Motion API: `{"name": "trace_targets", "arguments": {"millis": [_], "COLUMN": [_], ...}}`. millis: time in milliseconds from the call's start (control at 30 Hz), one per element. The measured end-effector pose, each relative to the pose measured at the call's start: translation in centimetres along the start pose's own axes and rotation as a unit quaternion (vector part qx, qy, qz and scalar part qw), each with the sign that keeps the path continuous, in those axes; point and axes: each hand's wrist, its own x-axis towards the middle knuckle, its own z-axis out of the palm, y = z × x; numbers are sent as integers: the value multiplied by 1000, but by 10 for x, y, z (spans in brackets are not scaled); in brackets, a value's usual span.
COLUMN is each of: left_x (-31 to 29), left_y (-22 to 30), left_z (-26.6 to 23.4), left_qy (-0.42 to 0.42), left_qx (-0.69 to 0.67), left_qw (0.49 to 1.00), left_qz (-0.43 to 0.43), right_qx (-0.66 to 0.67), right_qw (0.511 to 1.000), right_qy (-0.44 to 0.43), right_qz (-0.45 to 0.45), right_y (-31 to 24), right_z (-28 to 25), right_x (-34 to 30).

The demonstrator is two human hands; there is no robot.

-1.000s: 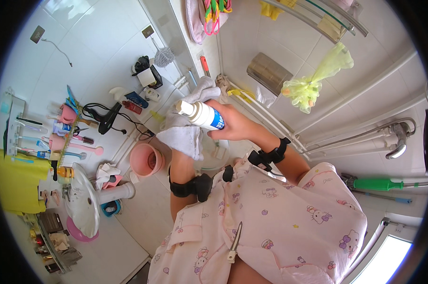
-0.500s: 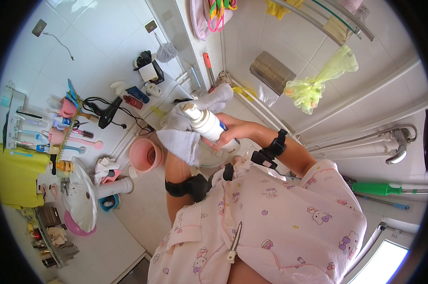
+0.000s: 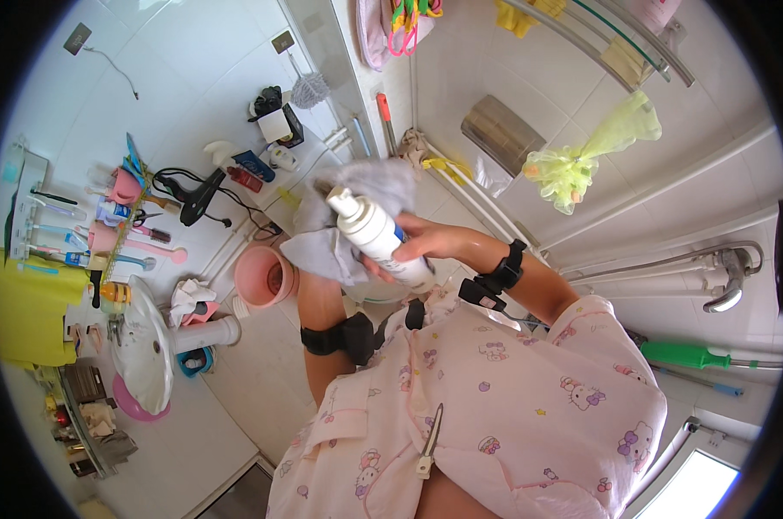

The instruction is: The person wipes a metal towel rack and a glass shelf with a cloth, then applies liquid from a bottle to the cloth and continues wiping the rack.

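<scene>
My right hand is closed round the body of a white pump bottle with a blue patch on its side. The bottle leans, its pump head up and to the left. Right beside and behind it, a grey cloth covers my left hand, whose fingers are hidden. The cloth is held up at the end of my left forearm, its upper part bunched behind the pump head and slightly blurred. Black straps are round both forearms.
Left of my arms stand a pink bucket and a white washbasin. A black hair dryer hangs by the wall. Bottles and a tissue box are at the far left. A yellow-green mesh puff and shower tap are on the right.
The cloth's upper part has swung from the upper right back to the left and bunched up behind the pump head. The bottle has shifted slightly left and down, still in my right hand.
</scene>
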Motion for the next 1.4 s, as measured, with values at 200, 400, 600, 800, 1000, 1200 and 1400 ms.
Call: {"name": "trace_targets", "arguments": {"millis": [200, 400, 600, 800, 1000, 1200, 1400], "left_x": [2, -5, -7, -12, 3, 7, -1], "left_y": [-2, -9, -9, -17, -4, 17, -11], "left_z": [-15, -14, -16, -13, 0, 10, 12], "left_qy": [8, 32, 48, -109, 36, -15, 126], "left_qx": [-44, -50, 83, -109, 87, 205, -42], "left_qw": [998, 996, 994, 981, 988, 976, 987], "left_qz": [39, 61, 55, 118, 121, 69, 94], "right_qx": [-105, -170, -254, -383, -476, -535, -644], "right_qw": [986, 962, 908, 830, 734, 667, 546], "right_qy": [97, 176, 235, 316, 352, 380, 407], "right_qz": [-84, -120, -234, -255, -331, -353, -350], "right_y": [-8, -9, 0, -3, -7, -6, 0], "right_z": [-1, 3, 10, 13, 14, 12, 14], "right_x": [-11, -15, -4, 4, 12, 15, 22]}}
